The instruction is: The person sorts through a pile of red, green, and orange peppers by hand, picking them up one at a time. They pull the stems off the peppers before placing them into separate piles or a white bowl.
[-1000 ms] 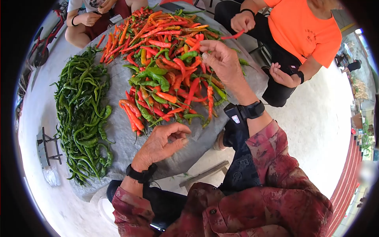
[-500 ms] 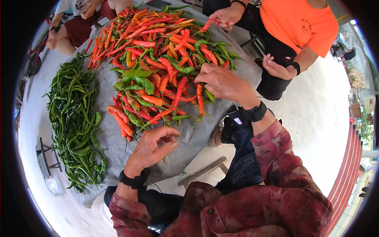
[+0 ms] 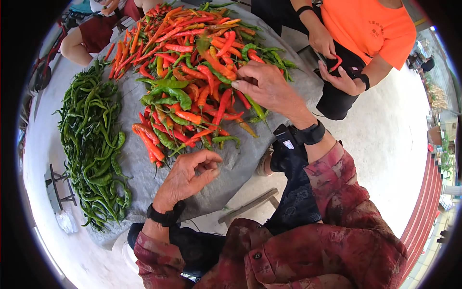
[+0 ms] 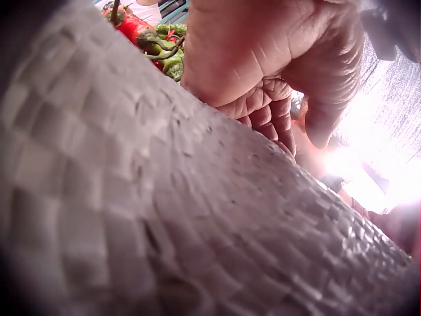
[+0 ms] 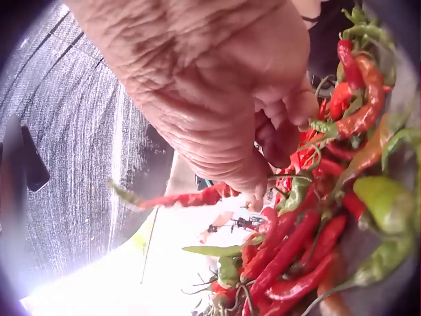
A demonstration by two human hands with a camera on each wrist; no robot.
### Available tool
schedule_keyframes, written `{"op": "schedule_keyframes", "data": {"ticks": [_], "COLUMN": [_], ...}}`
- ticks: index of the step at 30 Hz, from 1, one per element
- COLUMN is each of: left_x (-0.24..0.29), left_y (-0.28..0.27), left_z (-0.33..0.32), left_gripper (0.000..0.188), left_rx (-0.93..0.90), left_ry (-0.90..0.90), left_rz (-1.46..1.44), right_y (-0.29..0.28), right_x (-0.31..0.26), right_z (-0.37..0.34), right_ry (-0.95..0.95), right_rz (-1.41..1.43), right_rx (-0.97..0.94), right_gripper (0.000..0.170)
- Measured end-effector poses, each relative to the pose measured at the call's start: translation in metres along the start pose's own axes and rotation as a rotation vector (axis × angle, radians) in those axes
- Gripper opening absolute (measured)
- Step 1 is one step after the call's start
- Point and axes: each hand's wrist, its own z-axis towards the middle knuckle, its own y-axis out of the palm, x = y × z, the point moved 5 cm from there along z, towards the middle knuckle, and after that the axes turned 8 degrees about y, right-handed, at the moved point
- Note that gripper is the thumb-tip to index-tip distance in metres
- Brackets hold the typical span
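Note:
My right hand (image 3: 272,89) pinches an orange-red chili pepper (image 3: 222,66) with a blurred greenish end. It holds the pepper over the right side of a mixed pile of red, orange and green chili peppers (image 3: 180,98). In the right wrist view, the held chili pepper (image 5: 187,197) sticks out past the fingers above the pile. My left hand (image 3: 190,176) stays at the pile's near edge, fingers loosely curled and holding nothing. The left wrist view shows its palm side (image 4: 263,59) close over woven grey sheeting.
A long heap of green peppers (image 3: 91,149) lies left on the grey sheet (image 3: 149,188). At the right, a person in an orange shirt (image 3: 370,29) handles a red pepper (image 3: 336,62). Another person sits at the back left. A wooden stool (image 3: 250,204) stands below the sheet's edge.
My right hand reached down to the pile's right edge, took hold of an orange-red chili pepper and raised it. The person opposite brought a red pepper to their other hand. My left hand barely moved.

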Motion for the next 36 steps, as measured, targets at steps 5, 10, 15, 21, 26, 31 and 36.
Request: {"op": "schedule_keyframes", "data": {"ticks": [5, 10, 15, 21, 26, 31, 36], "left_x": [0.003, 0.001, 0.001, 0.002, -0.001, -0.002, 0.001], "left_y": [0.0, 0.001, 0.001, 0.003, 0.002, 0.003, 0.002], "left_z": [0.0, -0.002, -0.001, 0.003, 0.002, 0.001, 0.001], "left_gripper": [0.023, 0.024, 0.024, 0.024, 0.023, 0.023, 0.024], "left_rx": [-0.004, 0.007, 0.027, -0.015, -0.007, -0.009, -0.017], "left_ry": [0.03, 0.05, 0.095, 0.012, 0.025, 0.061, 0.026], "left_rz": [0.018, -0.011, -0.008, 0.026, 0.002, 0.011, 0.013], "right_y": [0.009, -0.009, -0.001, 0.01, 0.028, 0.036, 0.031], "right_x": [-0.016, 0.006, 0.039, 0.033, 0.031, 0.026, 0.03], "right_z": [0.007, 0.004, -0.016, -0.024, -0.019, -0.019, -0.006], "right_ry": [-0.007, 0.062, 0.2, 0.194, 0.256, 0.267, 0.236], "right_rz": [0.148, 0.048, -0.214, -0.377, -0.413, -0.378, -0.077], "right_rx": [0.127, 0.133, -0.173, -0.256, -0.282, -0.275, -0.209], "right_gripper": [0.016, 0.018, 0.03, 0.045, 0.041, 0.038, 0.038]}}
